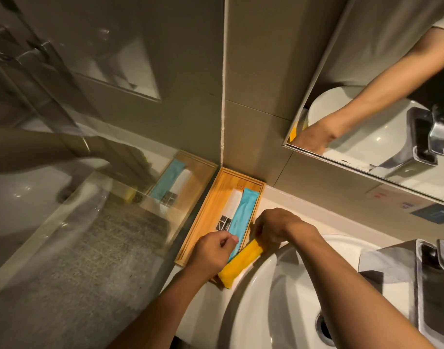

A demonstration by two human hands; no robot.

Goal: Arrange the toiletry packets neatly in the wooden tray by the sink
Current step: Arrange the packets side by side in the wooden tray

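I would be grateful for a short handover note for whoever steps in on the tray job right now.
Left hand: closed, resting on the near end of the blue packet.
Right hand: grip on the far end of the yellow packet.
Wooden tray: on the counter in the corner beside the sink.
Done: white packet and blue packet lie side by side in the tray.
Left: the yellow packet hangs partly over the tray's near edge; lay it in beside the blue.
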